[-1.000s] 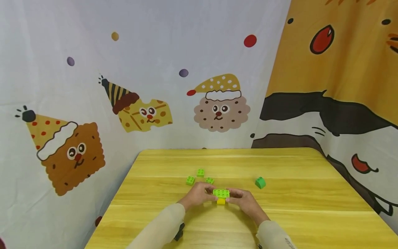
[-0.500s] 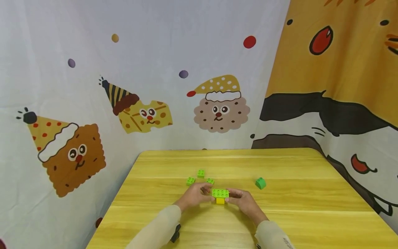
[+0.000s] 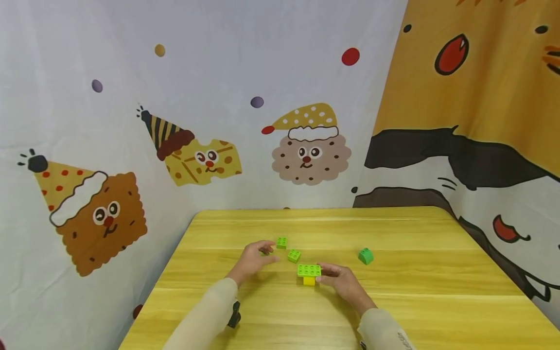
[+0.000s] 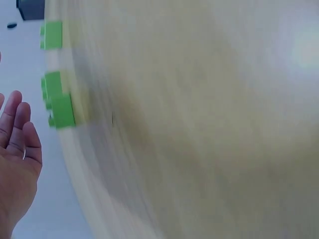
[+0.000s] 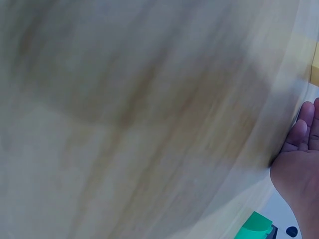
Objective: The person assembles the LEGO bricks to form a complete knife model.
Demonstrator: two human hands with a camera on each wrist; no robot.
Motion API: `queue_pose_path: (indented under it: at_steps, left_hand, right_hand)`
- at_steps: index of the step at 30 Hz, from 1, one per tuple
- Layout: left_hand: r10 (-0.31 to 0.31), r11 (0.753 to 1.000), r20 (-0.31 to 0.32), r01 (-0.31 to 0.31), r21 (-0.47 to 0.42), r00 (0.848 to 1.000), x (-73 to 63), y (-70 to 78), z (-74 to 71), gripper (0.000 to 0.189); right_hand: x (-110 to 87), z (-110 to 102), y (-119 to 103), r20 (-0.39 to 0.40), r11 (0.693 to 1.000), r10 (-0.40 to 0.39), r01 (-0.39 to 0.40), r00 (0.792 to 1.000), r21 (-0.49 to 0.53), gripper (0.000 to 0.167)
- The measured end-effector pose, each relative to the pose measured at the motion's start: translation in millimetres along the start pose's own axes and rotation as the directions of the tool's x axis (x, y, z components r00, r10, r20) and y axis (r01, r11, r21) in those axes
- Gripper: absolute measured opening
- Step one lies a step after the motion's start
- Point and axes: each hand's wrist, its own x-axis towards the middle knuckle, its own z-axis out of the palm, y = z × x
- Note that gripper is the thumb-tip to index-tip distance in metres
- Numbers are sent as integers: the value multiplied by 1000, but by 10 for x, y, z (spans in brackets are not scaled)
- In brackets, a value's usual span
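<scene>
In the head view, a lime-green toy brick (image 3: 308,270) with two rows of studs sits on a smaller yellow brick (image 3: 308,281). My right hand (image 3: 343,283) holds this stack by its right end, thumb in front and fingers behind. My left hand (image 3: 255,259) reaches over a small lime-green brick (image 3: 265,252), its fingers loosely bent and partly covering it. Two more small lime-green bricks stand nearby, the far brick (image 3: 282,242) and the near brick (image 3: 294,255). The left wrist view shows green bricks (image 4: 62,110) beyond my relaxed fingers (image 4: 31,142).
A darker green brick with a curved top (image 3: 366,256) lies on the wooden table (image 3: 393,301), right of the stack; the right wrist view catches its edge. Behind the table hangs a white cloth (image 3: 210,58) printed with cartoon figures.
My left hand has left the stack's left side and moved left and away from me to the leftmost small green brick. My right hand stays at the stack.
</scene>
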Motion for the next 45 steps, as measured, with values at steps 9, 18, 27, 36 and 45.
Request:
queue_pose_path:
  at_steps: [9,18,27,36,45]
  left_hand:
    - [-71,997,-82,74,29,994,82,-164,-263,54]
    - [-146,988,-25,147,39,989,101,-233,-317,51]
    - [-163,986,25,161,52,986,157,-322,-280,52]
    - [-149,988,66,145,59,987,210,-330,-251,53]
    - [-125,982,36,119,148,992,233,-358,-177,42]
  right_hand:
    - [28,-8,-34,7,1000,0,0,1000,-3,47]
    - [1,-12,-32,11,1000,3,-3,1000,-12,48]
    - [-1,0,-27,31,1000,-1,1,1000,9,50]
    - [5,2,-19,9,1000,8,-8,1000,-4,46]
    - [4,-18,-9,20,1000,9,-9,1000,-8,47]
